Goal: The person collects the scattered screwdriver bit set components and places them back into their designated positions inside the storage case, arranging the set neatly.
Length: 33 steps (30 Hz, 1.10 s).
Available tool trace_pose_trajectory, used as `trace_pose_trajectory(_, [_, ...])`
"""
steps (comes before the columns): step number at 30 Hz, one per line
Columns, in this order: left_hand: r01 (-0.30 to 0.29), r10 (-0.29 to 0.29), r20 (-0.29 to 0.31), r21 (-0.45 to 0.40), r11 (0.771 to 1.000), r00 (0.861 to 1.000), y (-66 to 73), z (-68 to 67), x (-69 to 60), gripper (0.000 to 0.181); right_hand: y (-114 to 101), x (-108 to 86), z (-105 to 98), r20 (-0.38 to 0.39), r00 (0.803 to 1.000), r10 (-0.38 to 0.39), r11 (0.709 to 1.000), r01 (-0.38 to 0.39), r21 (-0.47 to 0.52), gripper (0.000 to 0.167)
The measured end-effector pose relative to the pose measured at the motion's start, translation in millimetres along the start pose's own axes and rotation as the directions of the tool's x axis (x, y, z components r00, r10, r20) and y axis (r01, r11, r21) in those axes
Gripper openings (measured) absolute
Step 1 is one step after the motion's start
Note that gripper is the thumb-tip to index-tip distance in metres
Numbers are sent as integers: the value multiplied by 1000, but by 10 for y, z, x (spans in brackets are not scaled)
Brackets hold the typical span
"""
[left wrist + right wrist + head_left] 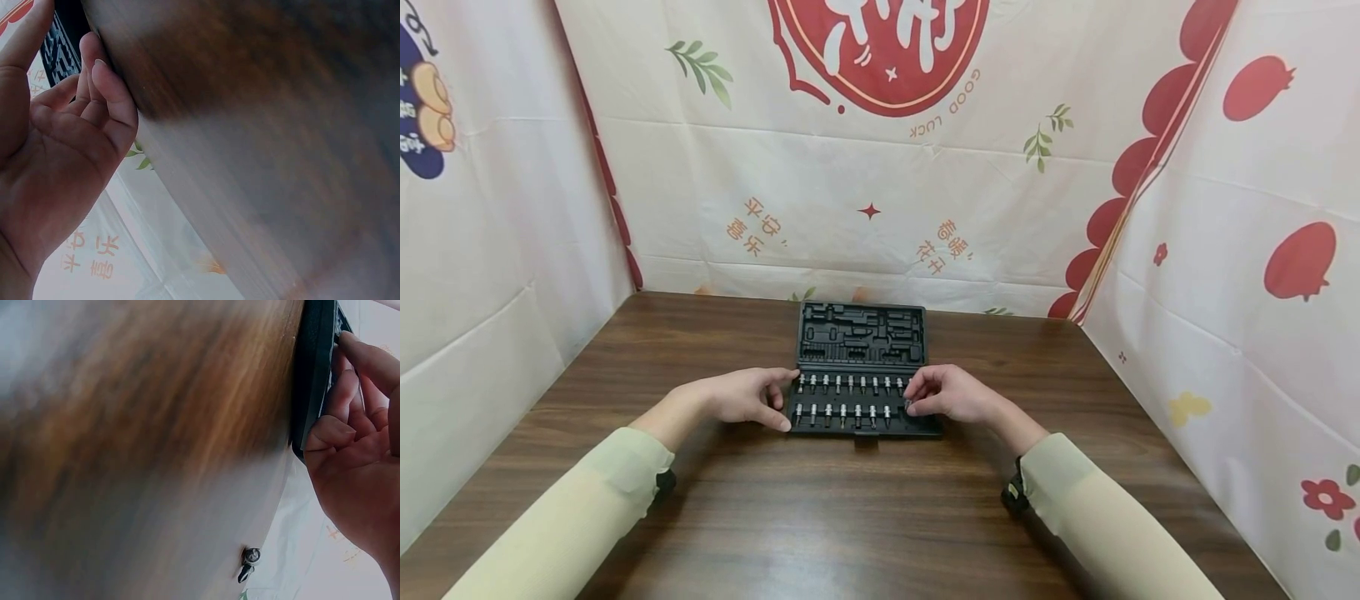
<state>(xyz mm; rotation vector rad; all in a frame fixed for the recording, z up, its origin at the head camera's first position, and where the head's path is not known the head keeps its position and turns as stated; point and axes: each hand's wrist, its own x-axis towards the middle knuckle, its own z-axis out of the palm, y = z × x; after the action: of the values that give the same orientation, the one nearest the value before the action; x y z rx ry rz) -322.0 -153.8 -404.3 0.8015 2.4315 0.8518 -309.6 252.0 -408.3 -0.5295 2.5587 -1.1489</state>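
Head view: right hand pinched a small bit at the lower row's right end

The bit sat between thumb and fingertips, mostly hidden, over the near-right corner of an unfolded black case. The fingertips were together and seemed clamped on it. Left of them, seven silver-topped bits made up the visible lower row; another row ran behind, nearer the hinge, its right end covered by the fingers.

The step in hand looked like fitting or freeing that one bit; a single moment could not tell which. Either way, the next move seemed to call for fine fingertip control, with the bit kept in line with its slot and its neighbours left undisturbed.

At the case's left edge, the left hand had thumb and forefinger spread apart, the thumb at the near-left corner and the forefinger near the hinge, probably to steady the case.

The moulded lid lay back toward the far edge of the brown table. Past the case's right edge, in the right wrist view, a loose metal piece stood apart on the tabletop. Beyond the table's far edge hung printed cloth.
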Motion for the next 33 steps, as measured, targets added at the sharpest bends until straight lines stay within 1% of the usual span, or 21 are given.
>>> trace_pose_trajectory(8, [-2,2,-2,10,1000,1000,4,1,-2,97,-21,31,52,23,1000,-13,1000,13,-25,14])
trace_pose_trajectory(23, [-6,6,-6,5,1000,1000,-1,7,-3,97,-44,70,67,3,1000,2,995,-2,-101,13])
trace_pose_trajectory(33, [-15,15,-4,-5,1000,1000,-2,8,-7,98,-56,58,59,39,999,18,991,-13,-132,10])
